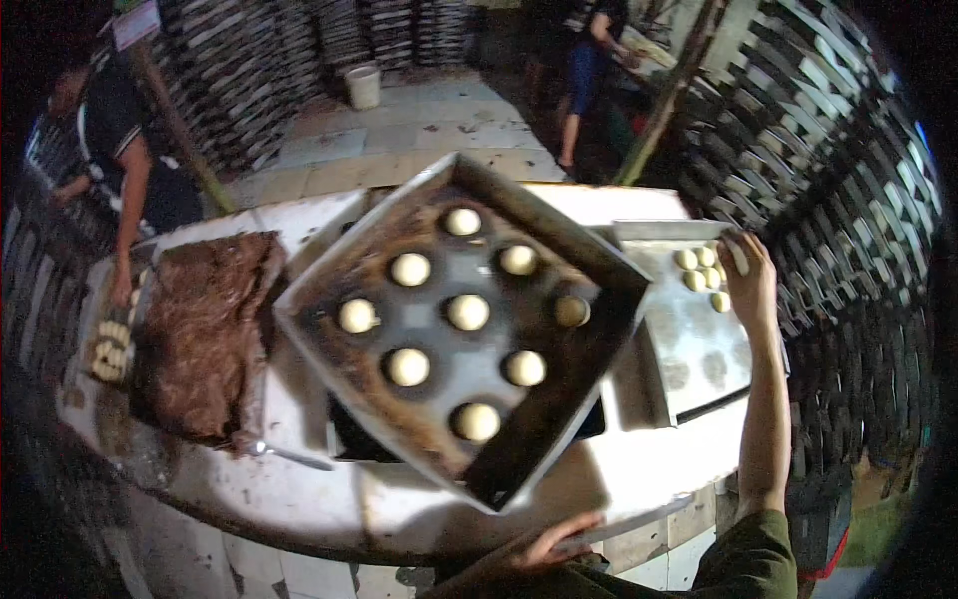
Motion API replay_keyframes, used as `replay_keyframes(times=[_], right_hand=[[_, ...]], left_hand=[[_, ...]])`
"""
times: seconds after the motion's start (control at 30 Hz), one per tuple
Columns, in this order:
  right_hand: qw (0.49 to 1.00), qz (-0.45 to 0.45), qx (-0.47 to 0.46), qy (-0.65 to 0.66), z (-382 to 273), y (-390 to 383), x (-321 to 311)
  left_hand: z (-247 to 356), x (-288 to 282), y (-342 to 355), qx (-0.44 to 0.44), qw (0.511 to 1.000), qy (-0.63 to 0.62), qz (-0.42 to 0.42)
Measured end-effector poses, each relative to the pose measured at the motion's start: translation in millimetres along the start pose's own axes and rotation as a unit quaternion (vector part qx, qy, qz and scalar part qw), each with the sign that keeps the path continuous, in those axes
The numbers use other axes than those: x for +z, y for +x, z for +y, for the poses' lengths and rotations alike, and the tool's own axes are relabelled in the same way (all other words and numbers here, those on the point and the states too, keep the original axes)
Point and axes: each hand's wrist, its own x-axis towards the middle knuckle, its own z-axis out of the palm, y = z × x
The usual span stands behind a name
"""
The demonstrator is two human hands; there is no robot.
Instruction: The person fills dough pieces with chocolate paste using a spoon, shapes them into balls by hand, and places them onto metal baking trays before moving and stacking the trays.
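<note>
A square, dark-stained metal tray point(439, 250) sits at the centre, turned cornerwise over another dark tray, with several spaced pale dough balls point(469, 311) on it. On the right, a silver tray point(699, 354) holds a cluster of more dough balls point(696, 281). My right hand point(746, 262) is over that tray's back right, beside the cluster, fingers curled round something I cannot make out. My left hand point(559, 539) is low at the table's near edge, below the central tray, its fingers stretched out.
The white table point(309, 489) carries a brown, spread-out mass point(200, 334) and a knife point(299, 457). A co-worker point(135, 170) reaches to pieces at the far left. Another person point(589, 70) stands behind. Stacked pans point(833, 200) line the sides; a white bucket point(363, 88) stands on the floor.
</note>
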Motion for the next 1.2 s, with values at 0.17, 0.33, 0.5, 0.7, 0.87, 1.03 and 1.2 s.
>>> replay_keyframes(times=[0.17, 0.33, 0.5, 0.7, 0.87, 1.03, 1.2], right_hand=[[0.936, -0.085, 0.266, -0.215, 341, -112, -79], [0.987, -0.092, 0.112, 0.074, 427, -197, -45], [0.873, -0.176, 0.348, 0.293, 436, -227, -69], [0.649, -0.002, 0.496, 0.577, 408, -343, -62], [0.544, 0.054, 0.376, 0.748, 234, -315, -97], [0.722, -0.024, 0.302, 0.622, 108, -259, -55], [0.605, -0.074, 0.241, 0.756, -12, -190, 5]], left_hand=[[69, 95, 128, 0.094, 0.94, -0.115, 0.306], [76, 90, 230, 0.037, 0.899, -0.317, 0.301], [97, 75, 257, 0.021, 0.862, -0.352, 0.364], [178, 42, 208, 0.148, 0.896, 0.07, 0.414], [231, -57, 37, 0.078, 0.908, -0.218, 0.348], [185, -150, -89, 0.114, 0.844, -0.261, 0.455], [93, -219, -151, 0.136, 0.804, -0.277, 0.509]])
